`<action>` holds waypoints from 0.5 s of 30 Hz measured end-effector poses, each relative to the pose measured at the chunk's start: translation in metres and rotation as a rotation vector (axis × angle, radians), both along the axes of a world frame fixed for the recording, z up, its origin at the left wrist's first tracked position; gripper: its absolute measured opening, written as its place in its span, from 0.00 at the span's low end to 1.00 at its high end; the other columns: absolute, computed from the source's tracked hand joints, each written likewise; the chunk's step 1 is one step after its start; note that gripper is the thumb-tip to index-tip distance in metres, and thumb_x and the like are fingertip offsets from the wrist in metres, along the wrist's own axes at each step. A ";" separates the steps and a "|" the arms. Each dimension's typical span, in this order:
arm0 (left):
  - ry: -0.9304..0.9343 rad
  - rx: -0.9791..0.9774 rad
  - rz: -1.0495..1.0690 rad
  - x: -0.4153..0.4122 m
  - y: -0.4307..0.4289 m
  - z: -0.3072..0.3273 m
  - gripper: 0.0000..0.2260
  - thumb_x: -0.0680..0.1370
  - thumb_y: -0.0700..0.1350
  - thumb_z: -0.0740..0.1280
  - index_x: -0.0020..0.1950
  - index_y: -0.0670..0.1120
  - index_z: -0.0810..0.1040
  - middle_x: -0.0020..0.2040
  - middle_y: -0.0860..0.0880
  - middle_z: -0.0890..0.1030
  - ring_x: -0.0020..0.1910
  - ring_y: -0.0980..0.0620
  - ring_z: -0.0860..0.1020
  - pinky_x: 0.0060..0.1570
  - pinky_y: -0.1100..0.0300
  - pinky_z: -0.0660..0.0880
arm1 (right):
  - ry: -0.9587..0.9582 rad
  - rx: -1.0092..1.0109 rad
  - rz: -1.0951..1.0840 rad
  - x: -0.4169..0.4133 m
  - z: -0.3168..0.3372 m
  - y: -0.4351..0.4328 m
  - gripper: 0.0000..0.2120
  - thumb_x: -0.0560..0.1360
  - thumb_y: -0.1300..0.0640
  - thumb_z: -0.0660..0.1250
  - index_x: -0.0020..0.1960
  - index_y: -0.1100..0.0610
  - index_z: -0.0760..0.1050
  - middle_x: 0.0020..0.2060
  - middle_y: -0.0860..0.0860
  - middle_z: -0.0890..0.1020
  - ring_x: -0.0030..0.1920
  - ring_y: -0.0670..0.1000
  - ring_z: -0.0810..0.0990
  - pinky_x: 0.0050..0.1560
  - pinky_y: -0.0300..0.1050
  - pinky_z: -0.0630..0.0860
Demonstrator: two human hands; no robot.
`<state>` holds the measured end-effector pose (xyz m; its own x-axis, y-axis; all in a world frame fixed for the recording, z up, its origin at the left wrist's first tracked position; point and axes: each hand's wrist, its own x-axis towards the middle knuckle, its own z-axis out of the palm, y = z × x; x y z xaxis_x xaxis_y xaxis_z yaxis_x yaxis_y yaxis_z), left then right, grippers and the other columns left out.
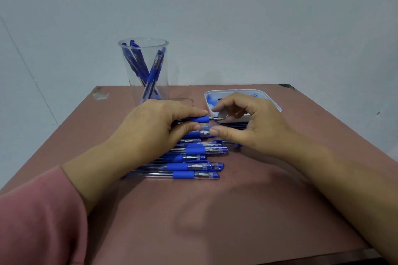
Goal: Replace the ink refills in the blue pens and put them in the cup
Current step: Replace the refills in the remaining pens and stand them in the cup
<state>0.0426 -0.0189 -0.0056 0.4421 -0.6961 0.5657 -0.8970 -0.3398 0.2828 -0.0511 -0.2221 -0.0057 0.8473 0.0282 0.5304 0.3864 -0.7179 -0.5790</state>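
A left hand above the pink counter holds a clear blue-sleeved plastic pen in a pinching grip. The right hand curls at its bare tip, grip unclear. The tall clear plastic cup holds several finished pens. A row of capped blue pens awaits.

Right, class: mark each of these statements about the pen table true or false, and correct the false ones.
1. The clear cup holds blue pens. True.
2. The cup lies on its side. False: it stands upright.
3. The left hand holds a pen whose tip points towards the right hand. True.
4. The white tray sits left of the cup. False: it is to the cup's right, behind the right hand.
5. No pens lie on the table. False: a row of capped pens lies there.
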 end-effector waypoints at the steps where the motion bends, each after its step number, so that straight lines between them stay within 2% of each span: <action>1: 0.001 0.001 0.000 0.000 0.000 0.000 0.13 0.75 0.53 0.69 0.60 0.60 0.80 0.41 0.64 0.79 0.39 0.61 0.78 0.40 0.56 0.78 | 0.017 0.042 0.002 -0.001 0.001 0.001 0.10 0.69 0.39 0.71 0.48 0.40 0.77 0.42 0.42 0.81 0.43 0.47 0.80 0.46 0.39 0.77; 3: 0.007 0.004 -0.003 0.000 0.000 0.001 0.13 0.75 0.54 0.69 0.60 0.61 0.80 0.40 0.65 0.79 0.39 0.61 0.78 0.40 0.56 0.78 | 0.047 0.073 -0.006 0.000 0.001 0.001 0.08 0.73 0.41 0.67 0.47 0.44 0.80 0.40 0.45 0.83 0.41 0.49 0.81 0.45 0.46 0.78; 5: 0.013 0.011 0.000 0.000 -0.001 0.000 0.14 0.75 0.54 0.69 0.60 0.62 0.79 0.42 0.64 0.80 0.40 0.61 0.79 0.40 0.56 0.78 | 0.056 0.025 -0.025 0.002 0.000 0.001 0.05 0.75 0.47 0.67 0.45 0.46 0.81 0.38 0.47 0.84 0.40 0.49 0.81 0.45 0.49 0.77; 7: 0.021 0.014 0.004 0.000 -0.001 -0.001 0.13 0.74 0.56 0.68 0.59 0.62 0.79 0.42 0.64 0.80 0.40 0.62 0.78 0.40 0.58 0.78 | 0.060 0.027 -0.015 0.003 -0.001 0.001 0.03 0.74 0.53 0.71 0.45 0.45 0.81 0.39 0.44 0.84 0.41 0.46 0.81 0.45 0.42 0.78; 11: 0.074 -0.003 0.001 -0.003 -0.001 0.000 0.18 0.73 0.61 0.61 0.59 0.61 0.80 0.39 0.68 0.77 0.41 0.64 0.78 0.40 0.69 0.73 | 0.028 0.053 0.002 0.002 0.000 0.001 0.09 0.72 0.56 0.73 0.45 0.42 0.79 0.41 0.41 0.83 0.44 0.42 0.81 0.47 0.33 0.76; 15: 0.129 -0.008 -0.004 -0.005 -0.002 0.002 0.13 0.75 0.56 0.66 0.59 0.61 0.80 0.41 0.61 0.83 0.39 0.59 0.79 0.38 0.67 0.74 | -0.039 0.045 0.001 0.000 0.003 0.001 0.10 0.72 0.58 0.74 0.45 0.43 0.79 0.41 0.41 0.84 0.45 0.42 0.82 0.48 0.33 0.75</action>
